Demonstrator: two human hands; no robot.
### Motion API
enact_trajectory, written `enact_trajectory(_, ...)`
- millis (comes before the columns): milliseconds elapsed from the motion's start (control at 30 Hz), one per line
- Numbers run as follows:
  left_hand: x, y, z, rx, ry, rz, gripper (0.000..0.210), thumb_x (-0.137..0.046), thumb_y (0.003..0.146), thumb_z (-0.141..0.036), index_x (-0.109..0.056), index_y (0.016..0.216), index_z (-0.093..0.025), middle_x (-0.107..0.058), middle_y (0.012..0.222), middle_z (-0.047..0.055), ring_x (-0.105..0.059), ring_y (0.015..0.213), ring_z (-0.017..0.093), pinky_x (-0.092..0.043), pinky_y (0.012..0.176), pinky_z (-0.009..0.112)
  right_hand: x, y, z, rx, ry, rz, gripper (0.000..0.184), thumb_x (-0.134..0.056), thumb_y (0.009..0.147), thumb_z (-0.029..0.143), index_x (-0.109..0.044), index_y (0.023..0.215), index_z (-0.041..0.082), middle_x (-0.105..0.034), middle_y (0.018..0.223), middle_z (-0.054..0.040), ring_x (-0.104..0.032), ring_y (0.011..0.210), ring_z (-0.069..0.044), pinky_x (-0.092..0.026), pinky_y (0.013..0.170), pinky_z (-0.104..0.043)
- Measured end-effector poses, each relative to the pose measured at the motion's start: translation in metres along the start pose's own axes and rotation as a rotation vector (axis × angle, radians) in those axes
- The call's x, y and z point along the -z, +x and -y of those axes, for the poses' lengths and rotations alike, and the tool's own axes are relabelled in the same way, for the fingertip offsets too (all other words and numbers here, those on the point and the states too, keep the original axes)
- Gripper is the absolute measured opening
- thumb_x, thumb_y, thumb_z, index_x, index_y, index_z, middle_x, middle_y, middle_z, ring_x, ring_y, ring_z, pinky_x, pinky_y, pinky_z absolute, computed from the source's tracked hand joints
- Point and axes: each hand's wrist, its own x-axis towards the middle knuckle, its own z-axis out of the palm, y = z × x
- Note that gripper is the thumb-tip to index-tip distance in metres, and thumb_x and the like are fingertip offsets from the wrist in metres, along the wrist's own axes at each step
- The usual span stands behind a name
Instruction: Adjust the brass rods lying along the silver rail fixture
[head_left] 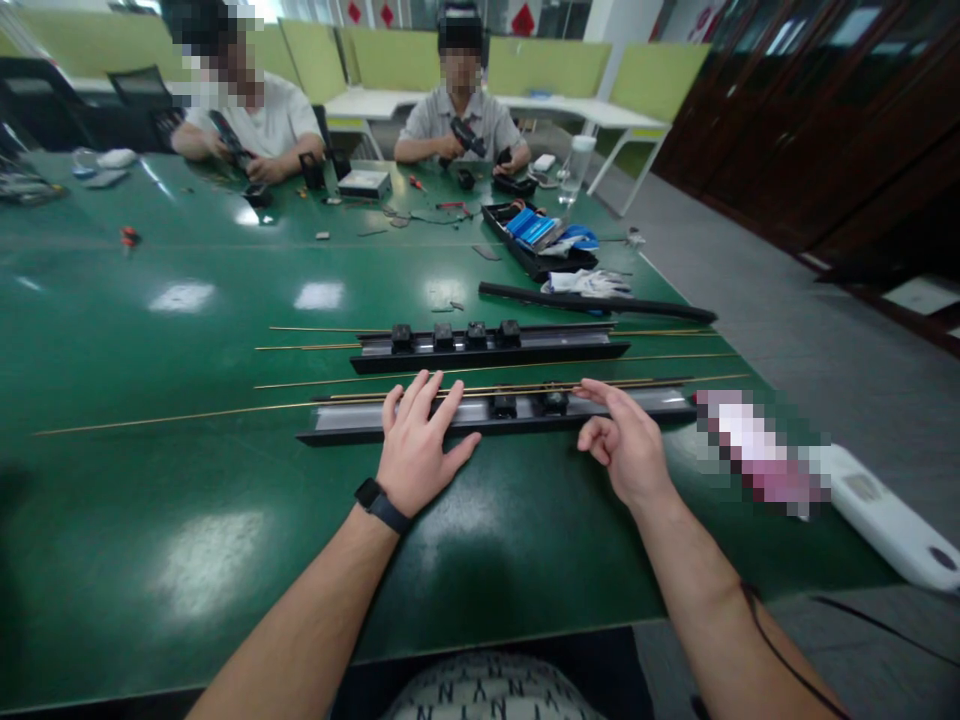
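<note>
My left hand (pixel 418 445), with a dark watch on the wrist, lies with spread fingers over a long black channel with a pale inner strip (pixel 356 416). Its fingertips reach the thin brass-coloured rods (pixel 517 389) running along the channel's far edge. My right hand (pixel 628 445) is at the channel's right part, index finger stretched out to the rods and the other fingers partly curled; no held object shows. Between my hands, two small black blocks (pixel 505 405) sit in the channel. Just beyond lies a second black channel (pixel 487 357) with several such blocks (pixel 443 338).
Loose rods (pixel 180 419) stick out leftward. Behind the channels lie a black strip (pixel 637 303), white gloves (pixel 589 283) and a black tray (pixel 536 262) with blue packets. Two people handle dark tools across the green table (pixel 225 560). A white device (pixel 885 515) stands at right.
</note>
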Motion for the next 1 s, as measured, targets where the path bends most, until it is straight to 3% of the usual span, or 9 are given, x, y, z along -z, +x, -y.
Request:
enact_trajectory(333,-0.0012,-0.0002,0.0000,0.007,-0.015,-0.004,0.064,-0.066,0.094,-0.048,-0.052,0.151,-0.024,-0.049,0.160,0.015,-0.039,0.153,0.034,-0.021,0.127,0.056,-0.0002,-0.0022,-0.0008,-0.008,-0.001,0.055,0.043,-0.065,0.094,0.052,-0.071,0.125,0.024,-0.070,0.126,-0.0114,-0.061,0.051,-0.008,-0.022,0.034,-0.020)
enact_trajectory(733,0.0000,0.0001,-0.0003,0.008,-0.018,0.001,0.063,-0.065,0.095,-0.048,-0.053,0.151,-0.023,-0.049,0.159,0.016,-0.039,0.153,0.034,-0.021,0.126,0.055,0.0005,0.0004,0.0006,-0.001,0.003,-0.008,0.044,-0.064,0.093,0.054,-0.071,0.122,0.022,-0.071,0.123,-0.0121,-0.060,0.050,-0.008,-0.022,0.034,-0.019)
enact_trajectory(1000,-0.0006,0.0002,-0.0010,0.018,-0.021,-0.012,0.062,-0.065,0.094,-0.047,-0.054,0.150,-0.024,-0.051,0.158,0.016,-0.041,0.152,0.034,-0.022,0.126,0.056,0.0017,0.0005,-0.0039,0.010,-0.006,0.050,0.045,-0.065,0.093,0.053,-0.071,0.126,0.022,-0.071,0.123,-0.0112,-0.060,0.049,-0.007,-0.023,0.034,-0.019)
